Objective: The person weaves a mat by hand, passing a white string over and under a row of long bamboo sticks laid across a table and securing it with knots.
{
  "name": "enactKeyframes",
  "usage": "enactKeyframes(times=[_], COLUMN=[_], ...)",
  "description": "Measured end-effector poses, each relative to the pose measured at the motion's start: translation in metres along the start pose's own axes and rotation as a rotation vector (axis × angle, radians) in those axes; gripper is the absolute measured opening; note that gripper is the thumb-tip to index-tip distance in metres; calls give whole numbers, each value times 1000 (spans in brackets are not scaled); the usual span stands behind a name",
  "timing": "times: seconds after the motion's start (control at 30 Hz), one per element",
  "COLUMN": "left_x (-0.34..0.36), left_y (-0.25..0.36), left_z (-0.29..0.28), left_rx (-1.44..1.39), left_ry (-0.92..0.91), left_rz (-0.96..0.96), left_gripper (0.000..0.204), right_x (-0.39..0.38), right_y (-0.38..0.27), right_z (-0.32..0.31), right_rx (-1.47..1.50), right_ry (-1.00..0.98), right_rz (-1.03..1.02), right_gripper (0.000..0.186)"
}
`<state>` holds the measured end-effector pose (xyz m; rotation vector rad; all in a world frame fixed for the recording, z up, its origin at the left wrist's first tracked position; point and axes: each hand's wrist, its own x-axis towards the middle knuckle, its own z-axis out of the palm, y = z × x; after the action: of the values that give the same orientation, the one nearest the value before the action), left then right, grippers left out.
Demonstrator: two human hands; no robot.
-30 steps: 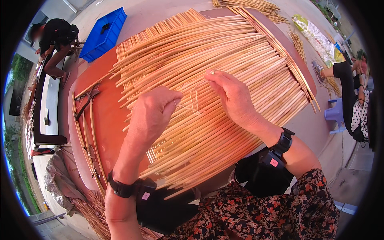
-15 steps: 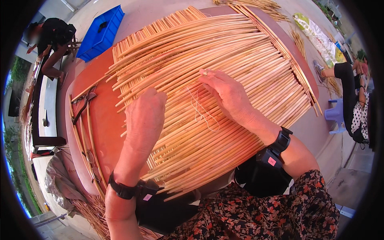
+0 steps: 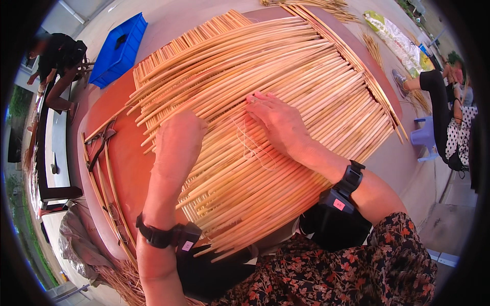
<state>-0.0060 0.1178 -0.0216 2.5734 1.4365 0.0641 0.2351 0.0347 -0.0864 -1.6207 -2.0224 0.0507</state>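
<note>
A reddish-brown table (image 3: 125, 153) spreads out beneath the mat of sticks (image 3: 286, 64), showing bare surface along the mat's left side. The mat itself, many pale, slender sticks laid side by side, covers most of the tabletop; both hands are over its middle. Beyond the mat's far left corner stands a blue crate (image 3: 113, 61) with a small dark item in it. To the right of the mat, off the table, is a light purple stool (image 3: 424, 138). The right hand (image 3: 280, 125) is over the mat's centre, fingers loosely bent, tips at the sticks; whether they pinch anything I cannot tell. The left hand (image 3: 179, 145) is over the mat's left part, fingers curled under and mostly hidden, so their grip cannot be told either. Left of the mat, dark-handled pliers (image 3: 104, 143) lie by some loose sticks. A thin white thread (image 3: 248, 148) loops over the mat between the hands.
</note>
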Motion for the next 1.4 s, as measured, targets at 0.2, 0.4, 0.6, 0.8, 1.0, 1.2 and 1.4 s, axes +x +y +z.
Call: enactKeyframes(times=[0.2,0.4,0.6,0.8,1.0,1.2,1.4], left_x=[8,12,13,9,9,11,4], left_y=[8,7,7,0,-10,-7,-10], left_z=[-2,15,22,12,19,20,22], left_rx=[29,161,244,121,27,71,71], left_ry=[62,117,154,108,176,149,168], left_rz=[54,138,195,226,251,237,242], left_gripper=[19,15,6,4,10,16,22], right_x=[2,2,0,-2,-2,-3,-3], right_y=[4,2,4,5,0,-2,-2], right_z=[7,12,17,18,10,2,5], right_rx=[-59,-37,-33,-39,0,27,47], right_ry=[-98,-156,-142,-162,-148,-186,-174], right_rz=[19,47,36,24,27,46,27], right_gripper=[31,32,33,35,37,40,41])
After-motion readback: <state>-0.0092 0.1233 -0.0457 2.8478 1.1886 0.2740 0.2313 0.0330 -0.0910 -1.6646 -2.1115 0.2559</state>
